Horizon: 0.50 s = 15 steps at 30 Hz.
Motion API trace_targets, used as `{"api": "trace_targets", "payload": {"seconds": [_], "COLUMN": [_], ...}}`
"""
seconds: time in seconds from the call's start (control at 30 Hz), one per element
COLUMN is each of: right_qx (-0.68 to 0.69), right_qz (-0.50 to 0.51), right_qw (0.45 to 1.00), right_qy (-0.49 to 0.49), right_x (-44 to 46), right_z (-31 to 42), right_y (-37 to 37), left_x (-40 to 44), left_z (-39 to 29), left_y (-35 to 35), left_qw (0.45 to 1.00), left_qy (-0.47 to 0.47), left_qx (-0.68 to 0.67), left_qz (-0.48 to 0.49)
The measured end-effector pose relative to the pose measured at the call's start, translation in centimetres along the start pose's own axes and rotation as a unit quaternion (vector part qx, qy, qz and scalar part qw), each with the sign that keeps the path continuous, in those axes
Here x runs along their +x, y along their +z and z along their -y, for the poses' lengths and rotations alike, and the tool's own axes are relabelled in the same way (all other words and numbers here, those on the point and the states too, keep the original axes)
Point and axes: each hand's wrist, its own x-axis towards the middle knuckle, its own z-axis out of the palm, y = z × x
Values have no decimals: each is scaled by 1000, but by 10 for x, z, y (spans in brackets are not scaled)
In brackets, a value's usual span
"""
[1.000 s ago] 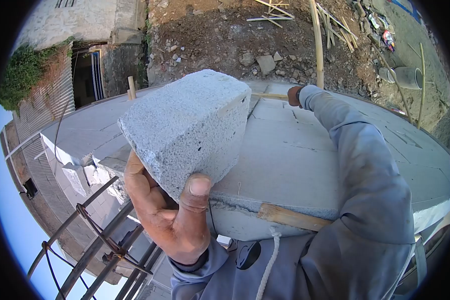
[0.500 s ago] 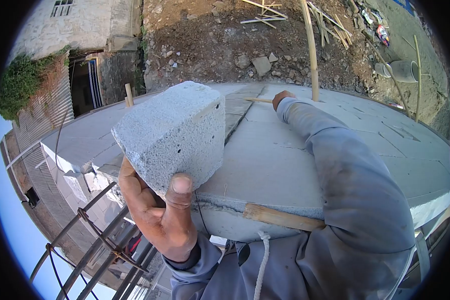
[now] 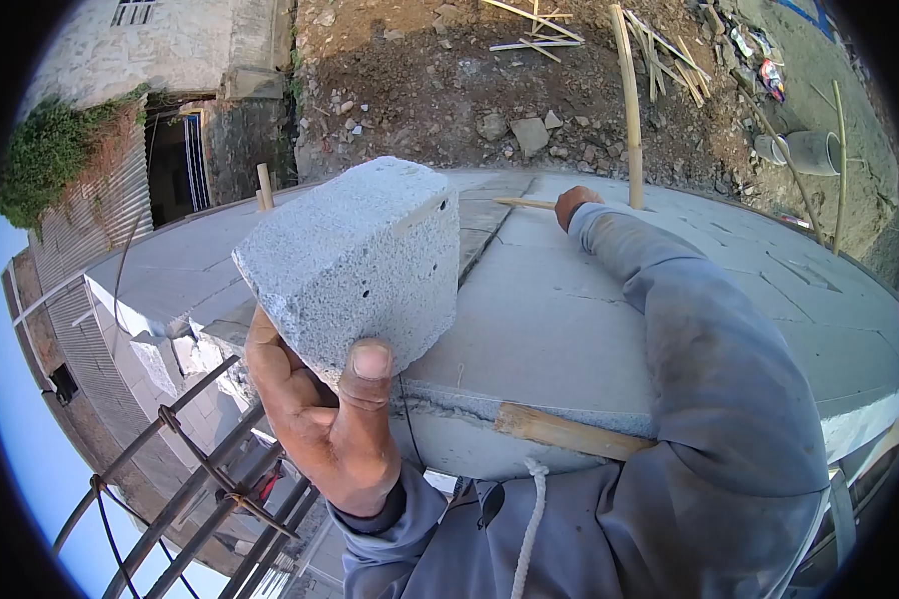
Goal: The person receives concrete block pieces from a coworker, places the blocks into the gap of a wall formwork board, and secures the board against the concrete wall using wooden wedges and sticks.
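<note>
A grey porous block [image 3: 360, 260] is gripped from below in my left hand [image 3: 335, 429], with the thumb on its near face and the fingers partly hidden beneath it. My right hand [image 3: 574, 205] reaches to the far side of the block wall [image 3: 559, 319], its fingers closed round the end of a thin wooden stick [image 3: 524, 203]. The stick points left over the wall top, near a dark joint. A wooden piece [image 3: 569, 431] sticks out at the wall's near edge, by my right sleeve.
Steel bars [image 3: 190, 489] tied with wire stand at the lower left. An upright pole [image 3: 630, 120] rises by the wall's far edge, right of my right hand. Rubble ground [image 3: 420, 100] lies beyond. A short wooden stub [image 3: 265, 187] stands at the far left edge.
Compared with a second ago, the block and my left hand have shifted left in view. My right hand is slightly left and lower, and more of the wall's dark joint shows.
</note>
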Motion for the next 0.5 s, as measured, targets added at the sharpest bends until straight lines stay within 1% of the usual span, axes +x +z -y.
{"api": "trace_targets", "payload": {"seconds": [0.1, 0.17, 0.27, 0.37, 0.47, 0.5], "right_qx": [-22, -45, -116, 75, 67, 68], "right_qz": [-5, -18, 3, -7, -23, -14], "right_qw": [1000, 999, 993, 997, 995, 995], "right_qy": [13, 19, 4, 29, -67, -75], "right_x": [-17, -11, 17, 11, -5, -3], "right_z": [6, 11, 11, 7, -2, -4], "right_y": [-6, 1, 19, 6, -9, -10], "left_x": [0, 0, -2, 0, 0, 0], "left_z": [-2, -2, 0, 2, 1, 0], "left_y": [1, 1, 1, -2, 0, 1], "left_qw": [1000, 1000, 999, 999, 999, 999], "left_qy": [-8, -8, 1, 5, -3, -5], "left_qx": [-13, -15, -35, -28, -40, -46], "left_qz": [-4, -1, -18, -18, -15, -16]}}
